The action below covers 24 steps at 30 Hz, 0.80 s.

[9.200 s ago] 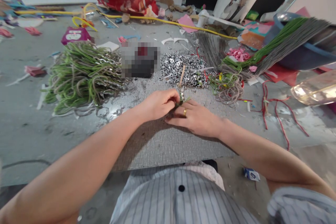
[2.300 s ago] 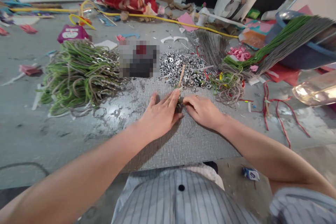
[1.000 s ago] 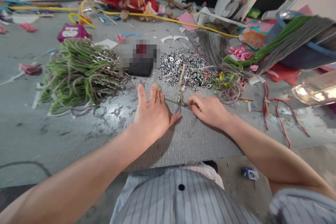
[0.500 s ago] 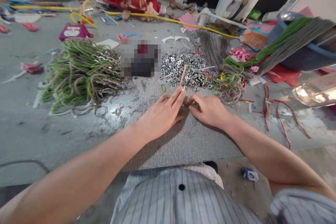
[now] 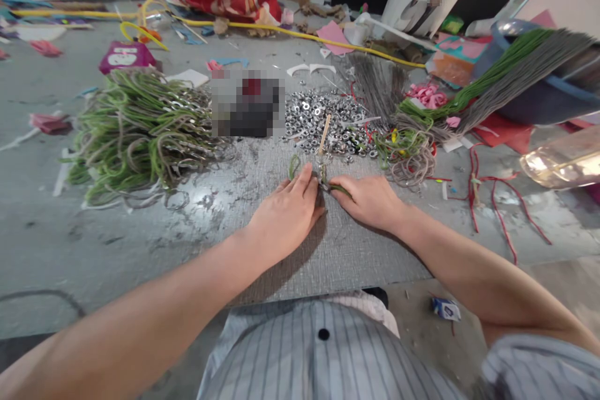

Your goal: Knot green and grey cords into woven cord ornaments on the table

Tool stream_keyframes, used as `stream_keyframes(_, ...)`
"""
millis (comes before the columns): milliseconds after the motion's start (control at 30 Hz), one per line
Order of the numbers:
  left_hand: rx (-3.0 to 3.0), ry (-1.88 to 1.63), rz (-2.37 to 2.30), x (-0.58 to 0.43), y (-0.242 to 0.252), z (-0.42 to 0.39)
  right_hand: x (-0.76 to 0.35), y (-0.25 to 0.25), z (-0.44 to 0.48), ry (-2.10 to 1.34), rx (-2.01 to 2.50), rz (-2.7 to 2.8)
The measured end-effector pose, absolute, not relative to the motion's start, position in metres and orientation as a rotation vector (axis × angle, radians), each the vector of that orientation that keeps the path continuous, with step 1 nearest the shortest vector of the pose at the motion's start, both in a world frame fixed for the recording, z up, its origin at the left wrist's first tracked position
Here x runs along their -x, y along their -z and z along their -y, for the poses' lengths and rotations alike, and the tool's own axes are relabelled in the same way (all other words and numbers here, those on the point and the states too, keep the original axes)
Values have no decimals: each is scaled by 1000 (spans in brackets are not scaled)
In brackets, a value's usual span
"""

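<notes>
My left hand (image 5: 287,209) is closed with its fingers together, pressing on a green cord (image 5: 294,165) whose loop sticks out above the fingers. My right hand (image 5: 372,201), also closed, pinches green cord between thumb and forefinger. Between the hands a short row of small metal rings (image 5: 322,174) lies on the cord, just below a thin wooden stick (image 5: 325,131). The fingers hide how cord and rings join. Beyond the hands spreads a pile of shiny metal rings (image 5: 312,112).
At left lies a heap of green and grey cords with metal rings (image 5: 135,137). Cut cords (image 5: 510,69) rest across a blue bucket (image 5: 501,97) at right. Tangled cord (image 5: 407,153), red strings (image 5: 475,181) and a clear bottle (image 5: 560,159) lie nearer. A yellow tube (image 5: 300,31) crosses the back.
My left hand has drawn back slightly toward me and its fingers have come off the stick's lower end. The row of metal rings between the hands now shows.
</notes>
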State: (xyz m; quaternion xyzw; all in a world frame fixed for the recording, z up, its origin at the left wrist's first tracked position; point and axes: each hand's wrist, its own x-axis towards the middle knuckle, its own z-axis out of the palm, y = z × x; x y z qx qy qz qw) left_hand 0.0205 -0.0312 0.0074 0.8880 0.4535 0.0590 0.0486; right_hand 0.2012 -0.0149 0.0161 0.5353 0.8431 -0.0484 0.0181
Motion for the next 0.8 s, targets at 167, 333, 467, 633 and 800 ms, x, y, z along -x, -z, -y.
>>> stream_keyframes(167, -2760, -215, -1330, -19, -3, 29, -201, -14, 17, 59, -1574, -2706)
stream_keyframes(333, -2775, -204, -1287, -20, 1, 29, -205, -11, 16, 37, -1493, -2775)
stream_keyframes(467, -2751, -235, -1289, -22, 2, 31, -205, -12, 16, 119, -1525, -2756)
stream_keyframes(633, -2735, -253, -1253, -20, 3, 36, -204, -16, 14, 289, -1655, -2648)
stream_keyframes(800, -2826, -196, -1172, -16, -6, 41, -205, -26, 15, 419, -1664, -2622)
